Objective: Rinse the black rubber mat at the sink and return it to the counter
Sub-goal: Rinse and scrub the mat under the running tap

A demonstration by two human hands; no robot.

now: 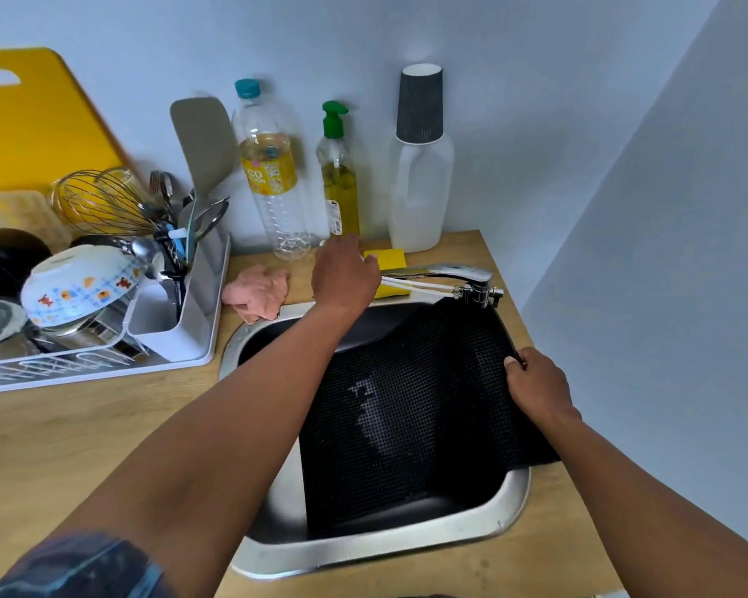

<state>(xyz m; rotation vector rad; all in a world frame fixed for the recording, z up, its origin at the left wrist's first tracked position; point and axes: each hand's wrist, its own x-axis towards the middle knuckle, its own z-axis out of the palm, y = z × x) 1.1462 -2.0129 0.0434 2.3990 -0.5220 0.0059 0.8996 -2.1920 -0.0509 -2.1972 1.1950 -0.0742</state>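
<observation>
The mat (411, 407) is drooping into the sink (510, 507), its right edge being pinched by the right hand (536, 381). The left hand (344, 274) is reaching over the tap (445, 274); I cannot tell its grip.

place: i read this as a small home kitchen corner.
sink: a steel sink (510, 509) set in a wooden counter (61, 446), with a chrome faucet (445, 276) over it.
drying rack: a white dish rack (178, 338) holding a patterned bowl (78, 282), a whisk (104, 202) and cutlery.
supplies: i see a dish soap bottle (340, 183), a yellow sponge (387, 258) and a yellow cutting board (40, 123) against the wall.
</observation>
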